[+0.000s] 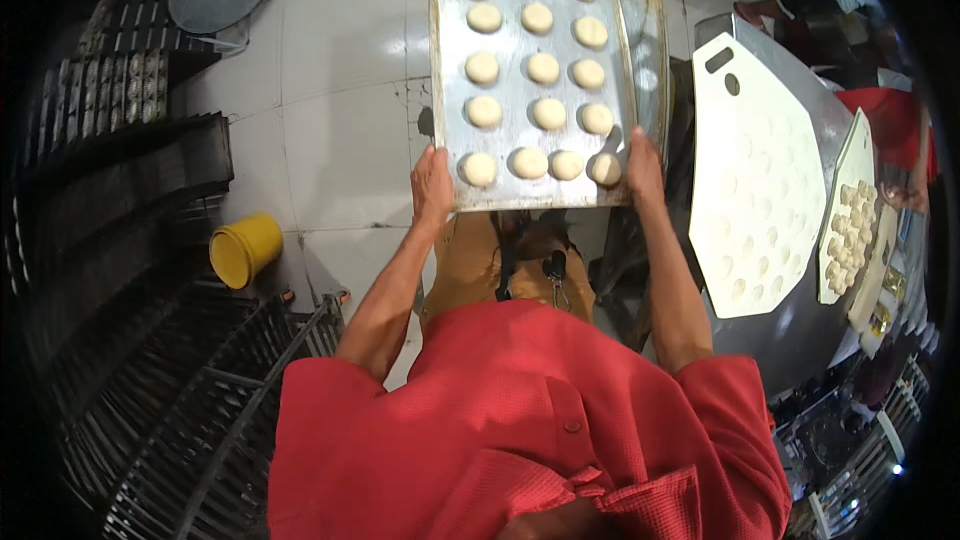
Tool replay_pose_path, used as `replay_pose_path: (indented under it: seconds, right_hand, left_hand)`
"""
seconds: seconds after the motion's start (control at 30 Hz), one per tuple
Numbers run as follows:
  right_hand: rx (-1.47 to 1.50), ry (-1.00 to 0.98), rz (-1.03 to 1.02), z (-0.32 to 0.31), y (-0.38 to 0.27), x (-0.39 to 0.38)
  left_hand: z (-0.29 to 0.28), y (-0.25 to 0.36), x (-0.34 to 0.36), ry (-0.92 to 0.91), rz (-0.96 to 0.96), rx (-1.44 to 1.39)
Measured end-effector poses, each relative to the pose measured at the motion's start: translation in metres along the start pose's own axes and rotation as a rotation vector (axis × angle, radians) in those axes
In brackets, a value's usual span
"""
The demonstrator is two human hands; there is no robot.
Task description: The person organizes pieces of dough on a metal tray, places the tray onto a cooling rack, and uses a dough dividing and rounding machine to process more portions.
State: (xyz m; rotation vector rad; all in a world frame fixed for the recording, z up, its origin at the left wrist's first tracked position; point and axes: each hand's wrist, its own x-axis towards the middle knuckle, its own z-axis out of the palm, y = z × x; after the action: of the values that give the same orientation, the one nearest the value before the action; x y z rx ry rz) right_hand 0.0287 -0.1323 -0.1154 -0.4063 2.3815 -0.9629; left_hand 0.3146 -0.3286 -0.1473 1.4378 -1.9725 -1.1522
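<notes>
Both my hands carry a metal baking tray point(509, 140) out in front of me. My left hand point(432, 183) is closed on its near left corner, and my right hand point(644, 168) grips the near right edge. Round pale dough balls point(543, 68) sit in rows on the tray, several in all, spaced apart. Along the right side of this tray shows a second metal tray point(651, 50); whether it lies beneath or beside cannot be told. The fingers under the tray are hidden.
To the right, a metal table point(770, 335) bears a white board point(757, 190) with round hollows and a smaller board of dough pieces point(851, 237). A co-worker's hand point(908, 198) is beyond. Dark racks point(225, 420) stand left, near a yellow bucket point(246, 249) on the tiled floor point(340, 130).
</notes>
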Motion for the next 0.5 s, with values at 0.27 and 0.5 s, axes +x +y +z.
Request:
replay_pose_path:
  seconds: [0.27,0.5]
  right_hand:
    - [0.249,-0.228,0.028,0.012,-0.011,-0.083]
    - [0.627,-0.731,0.065,0.018,-0.093,-0.140]
  left_hand:
    - [-0.082,-0.039,-0.087,-0.059,-0.358,-0.190]
    - [-0.227,-0.039,-0.103,0.136,-0.228,-0.594]
